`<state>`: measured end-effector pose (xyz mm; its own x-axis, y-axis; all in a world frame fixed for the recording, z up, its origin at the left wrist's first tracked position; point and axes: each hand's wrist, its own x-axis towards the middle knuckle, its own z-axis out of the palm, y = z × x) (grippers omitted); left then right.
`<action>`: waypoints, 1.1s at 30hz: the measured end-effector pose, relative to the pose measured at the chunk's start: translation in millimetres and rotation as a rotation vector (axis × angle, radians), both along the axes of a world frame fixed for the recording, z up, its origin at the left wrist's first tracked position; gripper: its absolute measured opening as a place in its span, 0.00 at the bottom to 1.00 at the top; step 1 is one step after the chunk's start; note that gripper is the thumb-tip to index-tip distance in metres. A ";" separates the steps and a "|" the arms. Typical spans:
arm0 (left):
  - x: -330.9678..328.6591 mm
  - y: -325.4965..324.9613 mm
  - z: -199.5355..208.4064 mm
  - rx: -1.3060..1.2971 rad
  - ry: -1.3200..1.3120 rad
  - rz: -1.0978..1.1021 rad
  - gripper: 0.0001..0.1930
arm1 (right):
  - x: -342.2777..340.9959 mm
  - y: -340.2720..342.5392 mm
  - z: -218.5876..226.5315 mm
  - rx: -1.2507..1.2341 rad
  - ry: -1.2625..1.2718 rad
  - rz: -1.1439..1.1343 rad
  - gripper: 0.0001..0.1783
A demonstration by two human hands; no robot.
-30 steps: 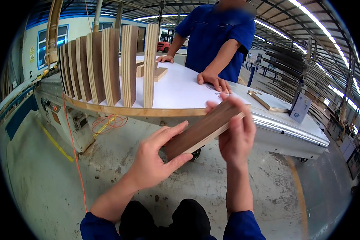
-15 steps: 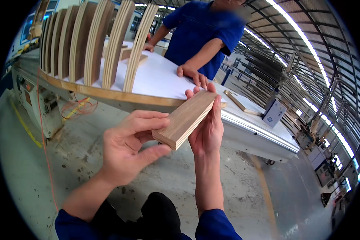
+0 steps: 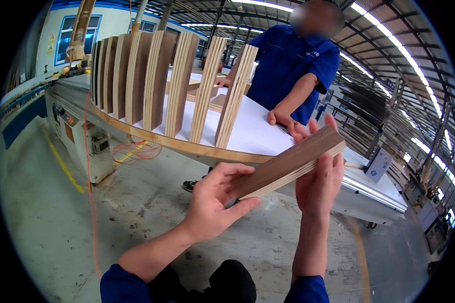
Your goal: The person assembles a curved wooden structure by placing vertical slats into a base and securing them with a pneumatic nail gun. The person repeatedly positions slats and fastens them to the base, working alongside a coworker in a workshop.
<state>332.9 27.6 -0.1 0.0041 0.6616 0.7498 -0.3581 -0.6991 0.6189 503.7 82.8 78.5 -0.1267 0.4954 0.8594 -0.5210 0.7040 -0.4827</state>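
A plywood block (image 3: 294, 160) with a brown wood-grain face and pale layered edges is held tilted in front of me, its far right end higher. My left hand (image 3: 219, 198) grips its near left end between thumb and fingers. Around the far right end, my right hand (image 3: 318, 184) holds it with the thumb at the layered edge and fingertips showing behind. Beyond the block, a row of several similar plywood pieces (image 3: 181, 86) stands upright along the front of a white-topped table (image 3: 258, 132).
Across the table a person in a blue shirt (image 3: 293, 76) rests a hand (image 3: 284, 120) on its top. More wood pieces lie behind the row. A white box (image 3: 378, 164) sits at the table's right end. An orange hose (image 3: 92, 212) hangs down to the floor at left.
The view has shifted, so the table and row show more fully. The block has tilted and turned, with its brown face now darker. Both hands still hold its ends.
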 end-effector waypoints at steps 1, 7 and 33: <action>3.0 1.7 -1.1 0.047 -0.041 0.014 0.26 | -0.7 -0.9 -0.1 0.004 -0.109 -0.005 0.47; -6.3 6.0 11.9 0.372 0.101 0.542 0.24 | -6.8 1.2 7.4 0.057 -0.544 -0.008 0.42; -72.7 34.8 10.7 0.769 0.538 1.663 0.30 | -25.0 81.8 37.8 0.247 -0.975 -0.104 0.44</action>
